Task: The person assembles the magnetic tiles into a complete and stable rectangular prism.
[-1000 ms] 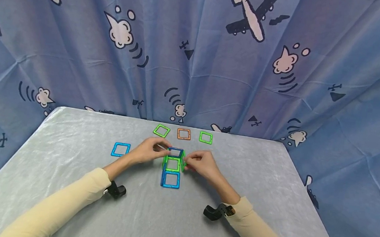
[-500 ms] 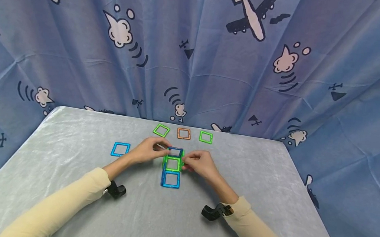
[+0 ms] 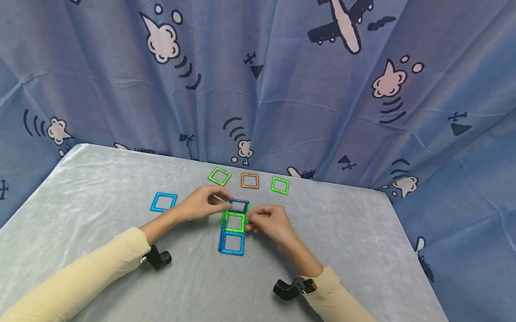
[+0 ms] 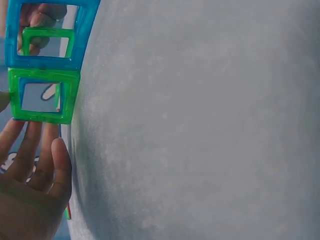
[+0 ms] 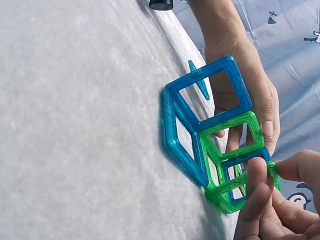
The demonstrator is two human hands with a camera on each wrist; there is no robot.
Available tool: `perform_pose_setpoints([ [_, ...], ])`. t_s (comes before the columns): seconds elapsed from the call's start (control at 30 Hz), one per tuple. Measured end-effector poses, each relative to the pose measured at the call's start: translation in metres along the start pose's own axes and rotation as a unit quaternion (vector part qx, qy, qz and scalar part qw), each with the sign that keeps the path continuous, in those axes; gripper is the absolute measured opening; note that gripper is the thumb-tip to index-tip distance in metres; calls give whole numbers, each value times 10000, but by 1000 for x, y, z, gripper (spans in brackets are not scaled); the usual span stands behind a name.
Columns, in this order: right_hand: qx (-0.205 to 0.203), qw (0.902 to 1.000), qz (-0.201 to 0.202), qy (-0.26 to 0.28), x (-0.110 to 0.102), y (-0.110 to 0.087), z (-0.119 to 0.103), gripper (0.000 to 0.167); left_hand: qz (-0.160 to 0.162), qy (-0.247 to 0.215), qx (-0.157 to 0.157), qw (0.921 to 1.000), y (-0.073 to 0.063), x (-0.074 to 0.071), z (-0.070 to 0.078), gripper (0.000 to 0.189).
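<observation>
A small structure of magnetic tiles stands at mid-table. In the head view, a blue floor tile [image 3: 232,253] adjoins a green floor tile [image 3: 235,230], with a blue tile [image 3: 238,211] upright at the far end. Its left side has a blue wall [image 5: 241,90] and a green wall [image 5: 257,131], seen in the right wrist view. My left hand [image 3: 201,204] holds the far left corner, thumb on the green wall's edge, fingers behind the blue tile. My right hand [image 3: 273,223] pinches a green magnetic tile [image 5: 227,186] upright against the right side of the green floor tile; fingers partly hide it.
A loose blue tile [image 3: 163,211] lies left, near my left wrist. Along the back lie a green tile [image 3: 213,180], an orange tile [image 3: 250,187] and another green tile [image 3: 279,192]. A patterned curtain [image 3: 289,108] hangs behind the table [image 3: 347,239].
My right hand has moved slightly left, bringing the green tile from a slant up against the structure's right side. During the last half second both hands stay almost still.
</observation>
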State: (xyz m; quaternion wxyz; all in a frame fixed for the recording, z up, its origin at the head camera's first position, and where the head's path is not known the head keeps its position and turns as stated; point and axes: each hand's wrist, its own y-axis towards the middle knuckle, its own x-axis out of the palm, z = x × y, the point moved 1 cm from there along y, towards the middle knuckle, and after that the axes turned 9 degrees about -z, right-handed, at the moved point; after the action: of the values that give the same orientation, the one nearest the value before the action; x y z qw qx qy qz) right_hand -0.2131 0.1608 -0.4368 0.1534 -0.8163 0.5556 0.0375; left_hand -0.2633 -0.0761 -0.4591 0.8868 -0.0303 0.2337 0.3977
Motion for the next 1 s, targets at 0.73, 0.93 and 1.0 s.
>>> perform_pose_setpoints([
  [0.73,-180,9979,-335,529,-3,0,10,23,18,-54,-4,10000,0,0,0,25],
  [0.93,-178,9969,-447,625,-5,1,13,25,8,-10,-18,10000,0,0,1,24],
  [1.0,-192,9966,-496,637,-6,1,14,26,2,-9,-5,10000,0,1,1,25],
])
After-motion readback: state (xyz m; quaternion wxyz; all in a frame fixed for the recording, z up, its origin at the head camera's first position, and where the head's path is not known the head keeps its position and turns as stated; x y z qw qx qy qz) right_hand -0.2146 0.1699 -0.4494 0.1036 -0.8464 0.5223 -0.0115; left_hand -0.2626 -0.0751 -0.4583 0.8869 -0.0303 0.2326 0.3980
